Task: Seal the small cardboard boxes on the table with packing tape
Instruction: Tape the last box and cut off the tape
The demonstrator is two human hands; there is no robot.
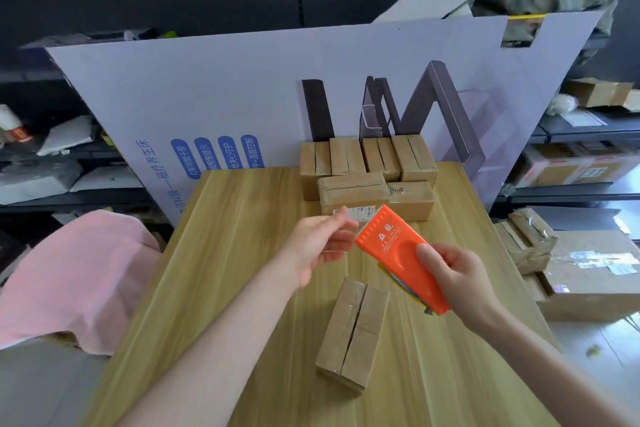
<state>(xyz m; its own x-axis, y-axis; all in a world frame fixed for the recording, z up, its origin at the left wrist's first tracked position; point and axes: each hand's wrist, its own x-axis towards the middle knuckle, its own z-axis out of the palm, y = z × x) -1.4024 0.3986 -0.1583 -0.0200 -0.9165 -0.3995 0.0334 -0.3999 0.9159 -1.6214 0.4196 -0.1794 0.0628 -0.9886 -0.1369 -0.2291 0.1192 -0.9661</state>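
Observation:
A small cardboard box [353, 333] lies on the wooden table [221, 274] in front of me, its top flaps meeting at a dark seam. Above it my right hand [453, 277] grips an orange tape dispenser [398, 253] with a roll of clear tape under it. My left hand [318, 243] is at the dispenser's front end, fingertips pinching what looks like the clear tape's free end; the tape itself is hard to make out. Several more small cardboard boxes [367, 173] are stacked at the table's far edge.
A large printed cardboard sheet [242, 97] stands upright behind the table. A pink cloth [69, 274] lies to the left. Bigger parcels [588, 270] sit on the floor to the right, with shelves on both sides.

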